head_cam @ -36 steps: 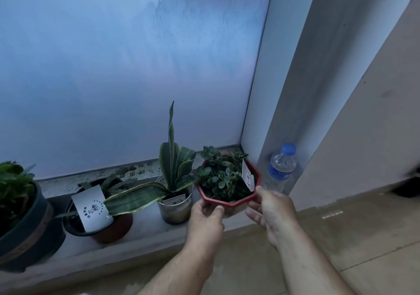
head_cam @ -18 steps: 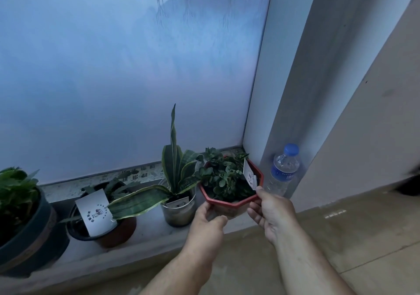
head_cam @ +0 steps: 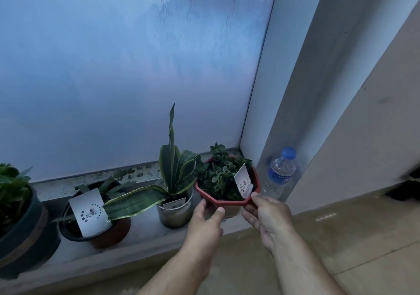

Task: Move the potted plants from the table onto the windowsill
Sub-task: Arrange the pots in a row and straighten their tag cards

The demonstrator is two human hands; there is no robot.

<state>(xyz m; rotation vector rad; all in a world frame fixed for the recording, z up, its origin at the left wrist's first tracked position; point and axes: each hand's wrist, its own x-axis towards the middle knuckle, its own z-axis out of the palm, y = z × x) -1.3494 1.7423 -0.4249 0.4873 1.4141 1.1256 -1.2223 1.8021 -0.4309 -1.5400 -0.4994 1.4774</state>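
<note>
A red octagonal pot (head_cam: 227, 202) with a small leafy plant and a white tag stands at the right end of the windowsill (head_cam: 145, 228). My left hand (head_cam: 205, 222) grips its near left side, thumb at the rim. My right hand (head_cam: 264, 215) holds the near right side, thumb on the rim by the tag. Left of it on the sill stand a snake plant in a metal cup (head_cam: 176, 212), a brown pot with a white card (head_cam: 102, 231) and a big dark pot (head_cam: 20, 233) at the far left.
A plastic water bottle with a blue cap (head_cam: 280, 176) stands in the sill's right corner, close to the red pot. Frosted window glass (head_cam: 136, 78) rises behind the plants. A wall (head_cam: 363, 124) closes the right side; tiled floor (head_cam: 341, 249) lies below.
Both hands have stayed on the red pot. The pot has shifted very little, settling at the sill's right end.
</note>
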